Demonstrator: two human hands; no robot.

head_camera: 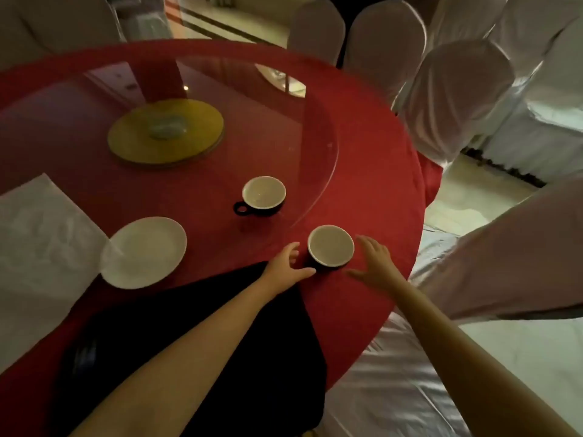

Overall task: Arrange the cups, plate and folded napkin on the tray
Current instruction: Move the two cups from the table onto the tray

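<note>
A dark cup with a white inside (330,246) stands on the red tablecloth near the table's right edge. My left hand (288,266) is open just left of it, thumb close to its base. My right hand (375,263) is open just right of it, not touching. A second dark cup (263,193) with its handle toward the left stands farther back on the glass. A white plate (145,252) lies to the left, overlapping a white napkin (41,247). A black tray (202,342) lies under my left forearm at the near edge.
A round glass turntable (328,127) covers the table's middle, with a yellow disc base (165,134) under it. White-covered chairs (454,99) crowd the right and far sides. The table's edge (413,247) drops off just right of the near cup.
</note>
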